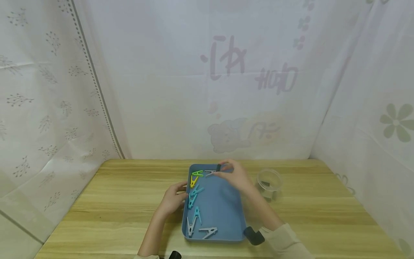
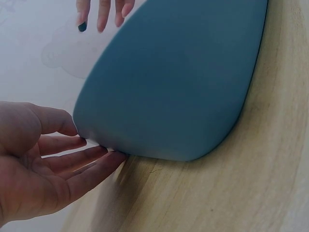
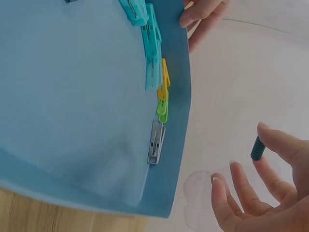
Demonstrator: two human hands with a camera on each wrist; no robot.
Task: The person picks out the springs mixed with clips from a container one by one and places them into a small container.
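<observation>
A small dark ribbed cylindrical piece [image 3: 258, 148] is pinched between thumb and fingertip of the right hand [image 1: 235, 176], above the far edge of the blue rectangular plastic tray [image 1: 226, 212] that lies at the middle of the wooden tabletop [image 1: 113, 201], nearer its front edge. The remaining fingers of that hand are loosely spread. Because the piece is tiny, smooth-ended and held only at its tip, it is judged that it could slip from the pinch and roll across the tray floor or off the tabletop.

The left hand [image 1: 173, 198] is laid against the left rim of the tray with fingers straight and relaxed; nothing is gripped. In the left wrist view the fingertips [image 2: 104, 157] are seen touching the tray's rounded corner. A push from there could, it is judged, slide the light tray on the smooth wood.

Along the tray's left rim a row of plastic clothes pegs is clipped: a green peg [image 1: 197, 173], a yellow peg [image 1: 193, 181] and teal pegs [image 1: 194, 194]; a grey peg [image 1: 209, 173] is at the far rim beside the right hand. Two more grey pegs [image 1: 207, 232] lie at the near left corner. The pegs could be knocked loose by a brushing wrist.

A clear round plastic cup [image 1: 269, 182] stands to the right of the tray, apart from it, and could be tipped by the forearm.
</observation>
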